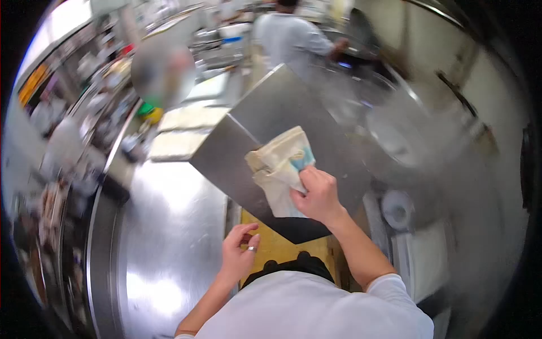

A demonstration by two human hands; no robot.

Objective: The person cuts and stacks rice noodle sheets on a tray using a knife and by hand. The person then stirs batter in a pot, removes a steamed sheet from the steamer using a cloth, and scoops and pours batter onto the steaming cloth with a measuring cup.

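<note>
- The right hand [319,195] is closed on the cloth [279,169], fingers bunched at its right side, just right of the frame's centre.
- The cloth lies up and to the left of that hand — its longer run goes roughly up and down the frame, one fold jutting to the left, the lower part spreading down beside the thumb.
- Behind the cloth is the panel [324,135], dull metal, turned like a diamond: one corner at the top centre, one at left, one low and near the person. Its right side blurs out, so its long axis I can't tell.
- The cloth sits over the panel's middle; whether it presses flat there, I can't tell.
- The left hand [240,248] is at the lower centre, holding nothing that shows, fingers loosely curled, a ring [252,248] on one.
- The right hand is the nearer to the cloth — it has it; the left is well apart from the cloth but near the panel's lower-left edge, with a strip of yellow floor [271,247] showing between.
- The counter [169,231] runs along the left hand's outer side, lower left of the frame.
</note>
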